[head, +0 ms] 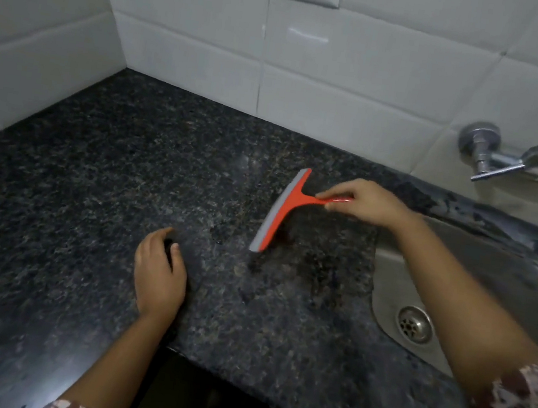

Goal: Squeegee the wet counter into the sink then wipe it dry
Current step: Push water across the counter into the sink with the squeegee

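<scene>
Step 1 in hand: squeegee stroke, drying not yet begun. Orange plastic squeegee with grey rubber blade point(282, 211) sits centre frame on the black speckled granite counter point(91, 179), blade edge down, handle pointing right toward the steel sink point(394, 283) at lower right. Right hand point(364, 201) reaches in from the right over the sink, its fingers point(331, 195) pinched around the handle. Left hand point(159, 275) rests on the counter lower-centre, fingers loosely curled, holding nothing. Darker wet patch point(314, 262) lies between blade and sink. Next: likely drag the blade right, firm even pressure, over the rim.
</scene>
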